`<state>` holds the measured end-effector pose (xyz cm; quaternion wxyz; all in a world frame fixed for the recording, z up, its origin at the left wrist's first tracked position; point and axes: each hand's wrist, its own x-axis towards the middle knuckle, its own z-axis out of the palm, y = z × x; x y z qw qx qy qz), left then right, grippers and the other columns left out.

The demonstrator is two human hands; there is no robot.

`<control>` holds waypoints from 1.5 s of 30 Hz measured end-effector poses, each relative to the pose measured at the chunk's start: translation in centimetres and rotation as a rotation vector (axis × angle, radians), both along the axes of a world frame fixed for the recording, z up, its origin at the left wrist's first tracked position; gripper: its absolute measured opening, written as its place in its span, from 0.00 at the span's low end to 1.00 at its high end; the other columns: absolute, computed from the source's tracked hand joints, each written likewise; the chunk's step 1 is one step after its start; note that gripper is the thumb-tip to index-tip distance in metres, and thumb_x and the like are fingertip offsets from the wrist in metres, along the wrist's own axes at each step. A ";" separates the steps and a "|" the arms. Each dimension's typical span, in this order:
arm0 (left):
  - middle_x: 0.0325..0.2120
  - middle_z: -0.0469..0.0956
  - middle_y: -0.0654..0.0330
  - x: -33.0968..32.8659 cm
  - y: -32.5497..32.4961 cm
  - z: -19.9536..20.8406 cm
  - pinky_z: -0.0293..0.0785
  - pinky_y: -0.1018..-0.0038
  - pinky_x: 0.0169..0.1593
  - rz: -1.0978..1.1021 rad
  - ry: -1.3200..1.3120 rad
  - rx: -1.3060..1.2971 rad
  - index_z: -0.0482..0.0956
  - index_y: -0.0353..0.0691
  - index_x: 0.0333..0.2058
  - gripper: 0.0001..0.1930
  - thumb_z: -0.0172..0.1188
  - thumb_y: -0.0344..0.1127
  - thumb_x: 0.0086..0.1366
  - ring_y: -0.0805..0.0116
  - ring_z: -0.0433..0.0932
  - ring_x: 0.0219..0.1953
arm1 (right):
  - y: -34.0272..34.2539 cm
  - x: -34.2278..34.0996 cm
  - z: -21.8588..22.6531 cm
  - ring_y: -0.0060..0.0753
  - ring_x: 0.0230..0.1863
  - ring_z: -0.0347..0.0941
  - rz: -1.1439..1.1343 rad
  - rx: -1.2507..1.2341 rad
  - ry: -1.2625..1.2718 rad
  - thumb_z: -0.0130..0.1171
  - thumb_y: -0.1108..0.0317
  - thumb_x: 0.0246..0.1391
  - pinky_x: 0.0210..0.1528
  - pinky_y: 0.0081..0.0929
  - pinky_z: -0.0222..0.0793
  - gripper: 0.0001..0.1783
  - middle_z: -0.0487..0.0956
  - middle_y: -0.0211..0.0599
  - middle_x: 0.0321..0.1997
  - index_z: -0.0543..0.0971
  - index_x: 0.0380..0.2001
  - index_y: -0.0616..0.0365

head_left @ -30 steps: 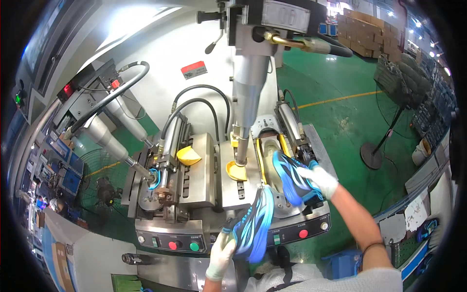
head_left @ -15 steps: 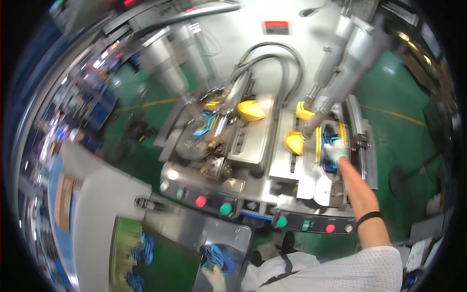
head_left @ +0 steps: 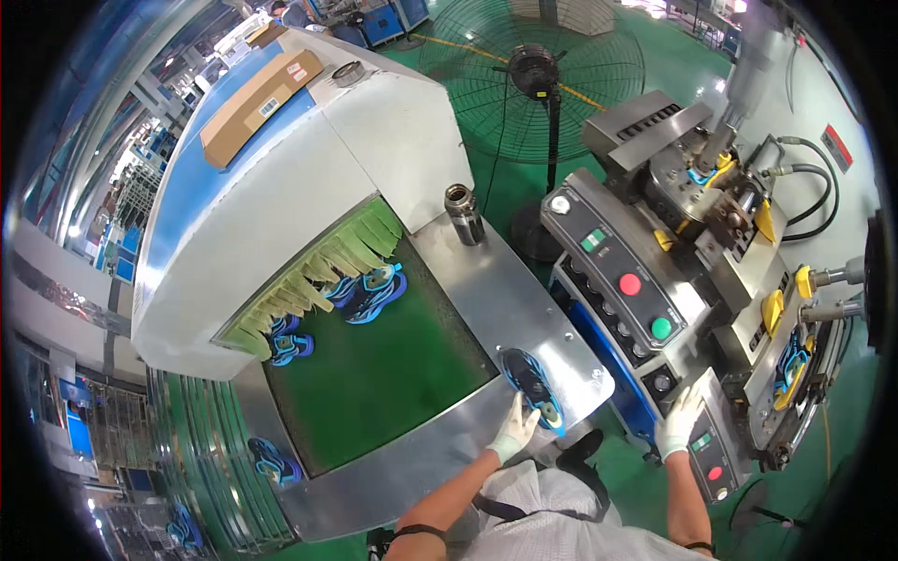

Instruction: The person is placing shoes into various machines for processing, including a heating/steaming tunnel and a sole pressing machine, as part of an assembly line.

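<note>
A black and blue sports shoe (head_left: 535, 381) lies on the metal ledge of the conveyor. My gloved left hand (head_left: 514, 432) has its fingers at the shoe's near end and appears to grip it there. To the right, my gloved right hand (head_left: 680, 423) rests with outstretched fingers at the upper end of the right control panel (head_left: 718, 411). It covers part of that panel. Another blue shoe (head_left: 791, 363) sits in the press's right station, beside yellow pads.
Several blue shoes, one pair of them (head_left: 372, 295), lie on the green conveyor belt (head_left: 374, 393) before a fringed curtain (head_left: 309, 276). A metal flask (head_left: 464, 215) stands on the ledge. A large fan (head_left: 533, 75) stands behind. The left control panel (head_left: 613, 262) has coloured buttons.
My view has swung left toward the conveyor. My right hand has left the shoe in the right press station and is now at the control panel. My left hand stays with its shoe.
</note>
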<state>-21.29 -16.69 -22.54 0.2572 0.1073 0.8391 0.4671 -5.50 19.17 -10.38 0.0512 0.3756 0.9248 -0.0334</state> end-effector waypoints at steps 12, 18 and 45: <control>0.57 0.71 0.42 -41.4 -28.6 0.2 0.66 0.50 0.65 0.372 0.504 -0.504 0.65 0.37 0.64 0.45 0.76 0.39 0.47 0.39 0.69 0.60 | -7.9 13.2 -2.2 0.64 0.80 0.40 -0.345 -0.308 -0.040 0.65 0.64 0.52 0.80 0.46 0.40 0.52 0.48 0.70 0.78 0.50 0.72 0.75; 0.39 0.83 0.54 -44.9 -27.7 -5.2 0.79 0.60 0.51 0.420 0.505 -0.366 0.76 0.38 0.46 0.35 0.82 0.32 0.37 0.56 0.83 0.43 | -12.2 22.3 -5.3 0.52 0.66 0.67 -0.643 -0.699 -0.285 0.70 0.55 0.53 0.65 0.39 0.66 0.48 0.71 0.53 0.67 0.62 0.70 0.65; 0.52 0.79 0.49 -16.0 11.8 33.5 0.70 0.57 0.62 -0.896 0.980 0.203 0.77 0.37 0.56 0.29 0.74 0.32 0.55 0.46 0.76 0.56 | -7.3 -12.8 15.2 0.40 0.32 0.82 0.314 -0.994 0.200 0.69 0.40 0.50 0.38 0.36 0.77 0.30 0.80 0.45 0.24 0.82 0.34 0.61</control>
